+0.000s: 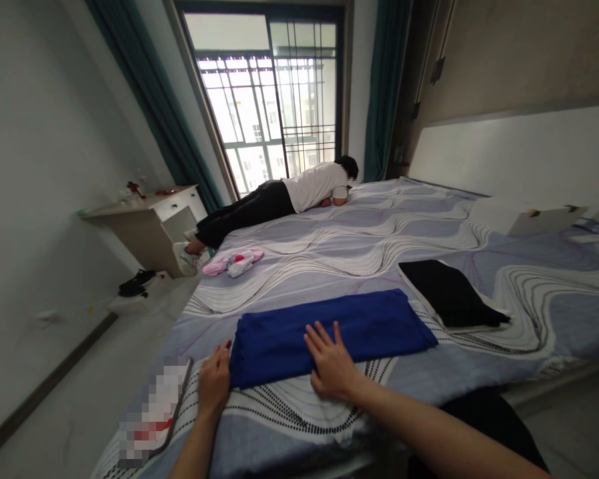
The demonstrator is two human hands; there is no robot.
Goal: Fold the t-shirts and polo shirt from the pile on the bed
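Observation:
A folded dark-blue cloth, perhaps a garment, lies in a long flat rectangle on the bed near me. My right hand rests on its middle front part, palm down, with the fingers spread. Beside the cloth's short left edge is my left hand, its fingers loosely extended and touching or nearly touching that edge. No fold of cloth shows gripped in either hand.
The patterned bedspread carries a black and white folded item at right, a pink and white cloth, a blurred flat item at left, and a white box. Another person lies across the far side.

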